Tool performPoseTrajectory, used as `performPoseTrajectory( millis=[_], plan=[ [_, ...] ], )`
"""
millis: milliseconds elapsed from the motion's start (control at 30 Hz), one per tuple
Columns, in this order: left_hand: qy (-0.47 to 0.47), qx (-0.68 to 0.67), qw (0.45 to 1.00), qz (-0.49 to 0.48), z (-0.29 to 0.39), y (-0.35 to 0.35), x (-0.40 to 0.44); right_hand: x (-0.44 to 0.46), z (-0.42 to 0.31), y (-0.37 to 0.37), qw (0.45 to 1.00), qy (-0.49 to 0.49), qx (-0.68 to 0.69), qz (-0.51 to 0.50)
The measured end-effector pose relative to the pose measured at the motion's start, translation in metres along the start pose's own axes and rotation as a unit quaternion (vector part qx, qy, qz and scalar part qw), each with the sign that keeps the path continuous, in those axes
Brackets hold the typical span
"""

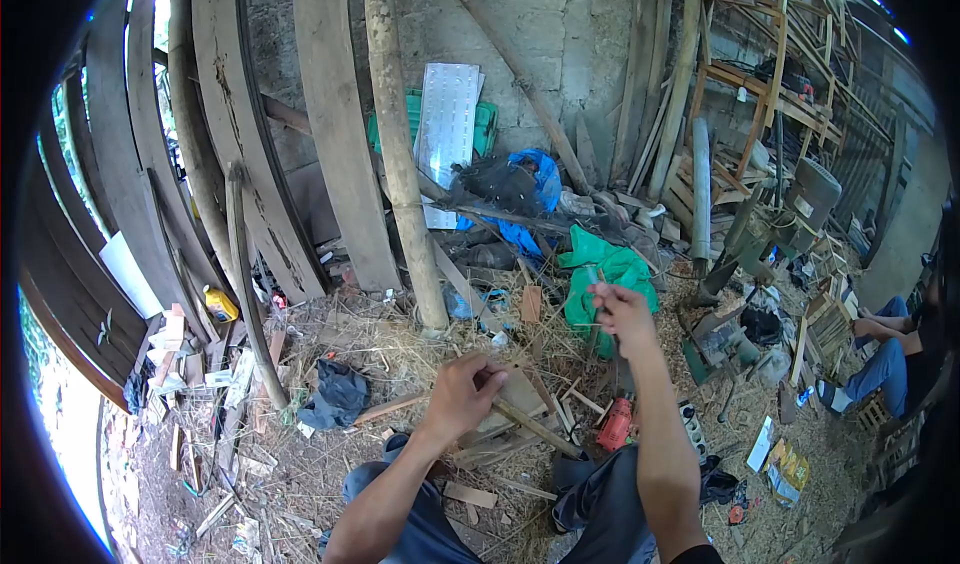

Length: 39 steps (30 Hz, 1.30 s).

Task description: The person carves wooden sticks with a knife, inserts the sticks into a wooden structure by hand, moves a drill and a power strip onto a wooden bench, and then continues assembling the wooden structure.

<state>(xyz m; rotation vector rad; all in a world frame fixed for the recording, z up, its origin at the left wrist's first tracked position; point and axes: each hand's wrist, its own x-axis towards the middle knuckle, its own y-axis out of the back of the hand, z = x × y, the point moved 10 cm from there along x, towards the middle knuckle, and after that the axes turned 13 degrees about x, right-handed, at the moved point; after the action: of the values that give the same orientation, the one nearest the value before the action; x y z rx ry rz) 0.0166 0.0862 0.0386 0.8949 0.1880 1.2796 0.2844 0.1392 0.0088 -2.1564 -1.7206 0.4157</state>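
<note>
Forearms (668, 454) over knees (602, 489); L hand (461, 398) nr stick (540, 431), fingers bunched, grip unclear; R hand (624, 318) fingers pinching grey obj (592, 275).

The trousers (612, 499) are dark blue-grey, and the right sleeve (697, 555) is black.

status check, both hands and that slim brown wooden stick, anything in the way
Left hand curled near slanted slim brown wooden stick, grip unclear. Right hand curled, contents unclear. Pale scrap wood on ground nearby, nothing plainly blocking.
</note>
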Motion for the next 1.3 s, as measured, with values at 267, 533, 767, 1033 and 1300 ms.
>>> performPoseTrajectory(
  millis=[267, 533, 767, 1033, 1300],
  plan=[
    [0.001, -0.035, 0.997, 0.066, 0.000, 0.018, 0.006, -0.031, 0.014, -0.046, 0.997, -0.040, -0.048, -0.046],
    [0.006, -0.062, 0.996, 0.071, 0.003, 0.013, 0.008, -0.051, 0.017, -0.102, 0.983, 0.014, -0.043, -0.179],
    [0.013, -0.087, 0.995, 0.051, 0.003, 0.005, 0.010, -0.058, 0.029, -0.116, 0.967, 0.008, -0.122, -0.224],
    [0.054, -0.117, 0.992, 0.007, -0.006, 0.001, 0.010, -0.065, 0.041, -0.127, 0.960, -0.018, -0.115, -0.255],
    [0.056, -0.100, 0.991, -0.076, 0.000, -0.016, 0.007, -0.048, 0.030, -0.098, 0.976, -0.075, -0.069, -0.194]
  ],
)
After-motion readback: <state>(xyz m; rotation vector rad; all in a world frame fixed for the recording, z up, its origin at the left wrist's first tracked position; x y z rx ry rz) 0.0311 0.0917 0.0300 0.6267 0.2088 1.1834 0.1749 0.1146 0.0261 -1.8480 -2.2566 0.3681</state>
